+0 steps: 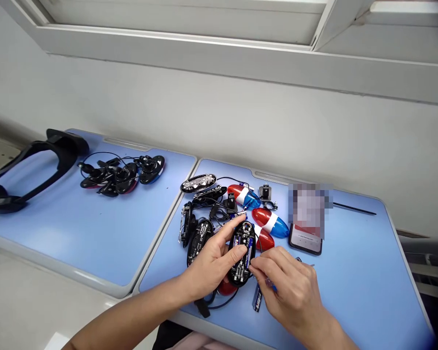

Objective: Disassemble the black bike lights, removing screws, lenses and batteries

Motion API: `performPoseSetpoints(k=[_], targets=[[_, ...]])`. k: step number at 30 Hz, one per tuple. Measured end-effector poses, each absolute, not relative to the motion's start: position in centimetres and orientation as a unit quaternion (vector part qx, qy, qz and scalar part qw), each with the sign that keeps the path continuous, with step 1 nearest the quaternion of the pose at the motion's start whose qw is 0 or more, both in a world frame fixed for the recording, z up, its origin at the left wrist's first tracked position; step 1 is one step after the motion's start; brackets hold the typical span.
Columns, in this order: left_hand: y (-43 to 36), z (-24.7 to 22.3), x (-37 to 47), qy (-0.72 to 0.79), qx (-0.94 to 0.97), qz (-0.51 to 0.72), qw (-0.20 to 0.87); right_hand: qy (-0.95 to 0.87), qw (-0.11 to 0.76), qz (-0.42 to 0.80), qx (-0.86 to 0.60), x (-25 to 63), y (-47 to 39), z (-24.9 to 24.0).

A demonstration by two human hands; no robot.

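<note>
An open black oval housing (243, 270) with blue batteries in it is held above the right blue table. My left hand (219, 255) grips it from the left, thumb resting on a battery. At its right edge, the pinched fingertips of my right hand (282, 279) touch the housing; a small thing with a blue part shows under this hand, too hidden to name. A loose blue battery (257, 297) lies just below. Behind my hands are red-and-blue lamp covers (270, 222) with a white middle band, and more opened black housings (199, 239).
Several black units with cables (126, 177) are piled on the left table (95, 243). A black curved frame (58, 150) stands at its far left. A phone (305, 238) and a black strip (354, 209) lie on the right table (365, 272), by the wall.
</note>
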State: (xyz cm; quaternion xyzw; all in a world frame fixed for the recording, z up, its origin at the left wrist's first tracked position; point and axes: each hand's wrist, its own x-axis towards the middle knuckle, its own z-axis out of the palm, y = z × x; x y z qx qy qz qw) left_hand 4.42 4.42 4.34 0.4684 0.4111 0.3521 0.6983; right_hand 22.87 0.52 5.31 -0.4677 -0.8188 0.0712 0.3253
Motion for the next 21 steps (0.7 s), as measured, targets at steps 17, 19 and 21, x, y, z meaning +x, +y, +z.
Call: performPoseSetpoints(k=[17, 19, 21], targets=[[4.07, 4.44, 4.49, 0.431, 0.533, 0.295, 0.666, -0.831, 0.318, 0.03, -0.455, 22.77, 0.49, 5.25], [4.22, 4.17, 4.39, 0.418, 0.548, 0.302, 0.659, -0.821, 0.34, 0.061, -0.455, 22.8, 0.63, 5.28], [4.38, 4.04, 4.26, 0.409, 0.555, 0.306, 0.656, -0.816, 0.344, 0.096, -0.455, 22.82, 0.76, 5.35]])
